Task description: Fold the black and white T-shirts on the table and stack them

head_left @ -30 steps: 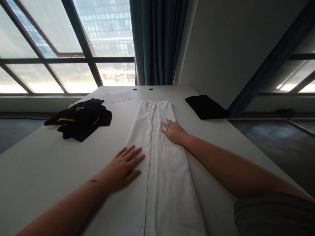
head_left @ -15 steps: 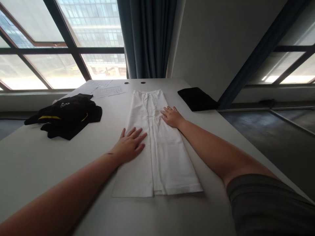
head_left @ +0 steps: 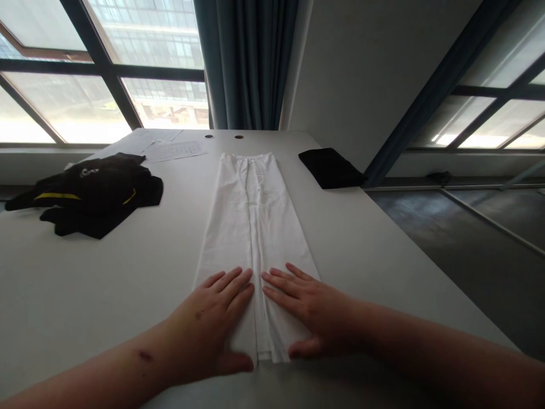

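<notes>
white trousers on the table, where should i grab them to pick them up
Probably the near leg ends, from your side: the white trousers lie flat and straight on the table, running away from you, and the left hand and right hand already rest on those ends, either side of the centre slit.

Flat white trousers (head_left: 251,227), seemingly folded lengthwise.

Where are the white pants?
In the head view, the white pants lie down the middle of the table, with the left hand and right hand on their near end, a black garment to their left.
</notes>
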### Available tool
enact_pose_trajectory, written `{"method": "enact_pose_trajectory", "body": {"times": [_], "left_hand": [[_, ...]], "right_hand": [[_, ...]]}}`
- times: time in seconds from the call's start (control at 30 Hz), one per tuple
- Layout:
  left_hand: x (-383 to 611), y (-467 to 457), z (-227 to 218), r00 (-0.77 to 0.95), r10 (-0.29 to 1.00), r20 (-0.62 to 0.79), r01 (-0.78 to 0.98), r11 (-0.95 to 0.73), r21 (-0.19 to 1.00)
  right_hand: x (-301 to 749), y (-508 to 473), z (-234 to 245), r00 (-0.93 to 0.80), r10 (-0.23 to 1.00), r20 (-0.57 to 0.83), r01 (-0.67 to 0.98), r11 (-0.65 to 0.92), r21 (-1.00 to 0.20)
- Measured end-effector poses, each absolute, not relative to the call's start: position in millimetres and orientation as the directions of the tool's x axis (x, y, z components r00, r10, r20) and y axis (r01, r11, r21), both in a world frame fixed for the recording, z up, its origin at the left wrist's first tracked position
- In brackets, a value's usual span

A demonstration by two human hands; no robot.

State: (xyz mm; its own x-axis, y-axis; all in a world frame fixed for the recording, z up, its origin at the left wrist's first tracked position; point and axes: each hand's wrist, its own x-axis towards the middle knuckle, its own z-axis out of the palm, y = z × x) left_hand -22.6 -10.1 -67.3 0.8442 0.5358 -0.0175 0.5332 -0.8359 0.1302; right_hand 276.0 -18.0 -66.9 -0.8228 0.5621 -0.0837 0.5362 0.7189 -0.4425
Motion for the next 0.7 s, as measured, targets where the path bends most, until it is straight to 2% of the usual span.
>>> {"method": "enact_pose_trajectory", "body": {"times": [0.1,0.2,0.3,0.43,0.7], "left_hand": [[-15,-21,-73,0.832,0.555,0.001,0.552,-0.828,0.098],[-10,-28,-81,0.828,0.554,0.084,0.554,-0.832,0.028],[-16,-26,-80,0.815,0.564,0.132,0.573,-0.818,-0.042],[-46,-6,-64,0.727,0.677,0.117,0.684,-0.729,-0.035],[-89,30,-59,0.814,0.557,0.164,0.548,-0.83,0.103]], "right_hand": [[276,-34,-63,-0.833,0.55,-0.065,0.514,0.725,-0.459],[277,-40,-67,-0.821,0.57,0.006,0.517,0.749,-0.414],[284,-40,-69,-0.762,0.643,0.069,0.592,0.737,-0.327],[303,-35,-59,-0.644,0.764,0.022,0.729,0.623,-0.285],[343,-21,-27,-0.635,0.769,-0.072,0.695,0.528,-0.488]]}}
